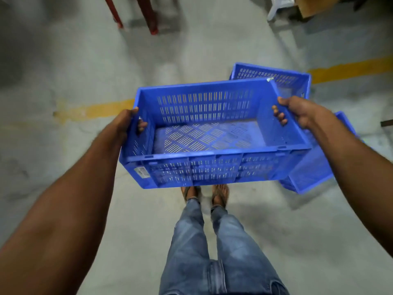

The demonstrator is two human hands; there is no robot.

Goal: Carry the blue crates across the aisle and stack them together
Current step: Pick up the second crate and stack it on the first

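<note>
I hold an empty blue slotted crate in the air in front of me, above my feet. My left hand grips its left end wall, fingers through the handle slot. My right hand grips the right end wall the same way. A second blue crate stands on the floor just behind the held one, at the right. A third blue crate lies on the floor under my right forearm, largely hidden by the held crate and my arm.
The floor is grey concrete with a yellow painted line running across it. Red legs of a piece of furniture stand at the top left. A white plastic object and a cardboard box sit at the top right.
</note>
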